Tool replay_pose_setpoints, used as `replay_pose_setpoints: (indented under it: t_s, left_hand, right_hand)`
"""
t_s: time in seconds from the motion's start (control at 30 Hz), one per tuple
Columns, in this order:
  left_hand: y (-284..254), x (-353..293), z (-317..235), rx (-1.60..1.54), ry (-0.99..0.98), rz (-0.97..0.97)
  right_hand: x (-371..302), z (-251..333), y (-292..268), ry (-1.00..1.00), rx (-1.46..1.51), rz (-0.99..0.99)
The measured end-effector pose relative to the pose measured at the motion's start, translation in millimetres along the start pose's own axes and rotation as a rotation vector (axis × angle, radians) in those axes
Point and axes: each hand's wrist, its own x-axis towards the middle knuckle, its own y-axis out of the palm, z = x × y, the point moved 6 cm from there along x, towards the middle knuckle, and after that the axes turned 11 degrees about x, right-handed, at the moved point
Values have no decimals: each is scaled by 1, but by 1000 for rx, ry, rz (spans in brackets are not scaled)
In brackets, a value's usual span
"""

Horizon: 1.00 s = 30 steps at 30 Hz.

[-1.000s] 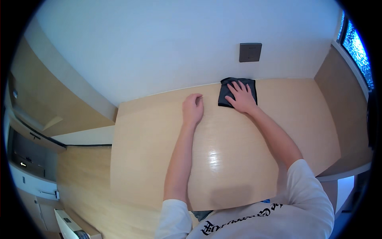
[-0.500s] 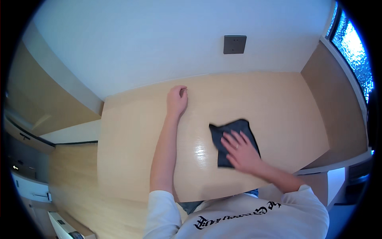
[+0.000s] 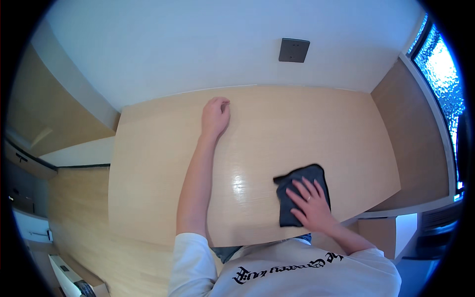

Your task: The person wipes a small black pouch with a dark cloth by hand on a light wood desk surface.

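My right hand (image 3: pixel 316 213) lies flat, fingers spread, on a dark grey cloth (image 3: pixel 288 212) with black edging. The cloth is spread on the light wood tabletop (image 3: pixel 153 158), close to its front edge and right of the middle. One of its left corners is slightly rumpled. Toward the back of the tabletop rests my left hand (image 3: pixel 215 118), its fingers loosely curled inward and nothing showing in them. That forearm stretches along the surface, well to the left of the cloth.
Behind the tabletop rises a white wall with a dark square socket (image 3: pixel 294 50). A wooden side panel (image 3: pixel 415 128) and a bright textured window (image 3: pixel 440 69) bound the right. Wood flooring (image 3: pixel 79 208) and a long box (image 3: pixel 74 277) lie at the lower left.
My right hand has slid the cloth toward me and a little to the right. My left hand stays in nearly the same spot on the tabletop; the view has shifted slightly.
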Motion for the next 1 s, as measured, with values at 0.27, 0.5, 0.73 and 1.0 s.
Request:
replay_pose_setpoints:
  t_s: [0.27,0.5,0.73,1.0]
  left_hand:
    - [1,3,0,-5,-25,2]
    - [-1,4,-4,-32,1,-21]
    - [-2,5,-4,29,40,-28]
    - [3,7,-6,-7,36,-48]
  right_hand:
    - [130,-65,-21,65,31,-252]
    - [246,-123,-32,145,-11,-389]
    - [285,-144,-48,196,-18,-449]
    - [255,-133,-32,179,-97,-404]
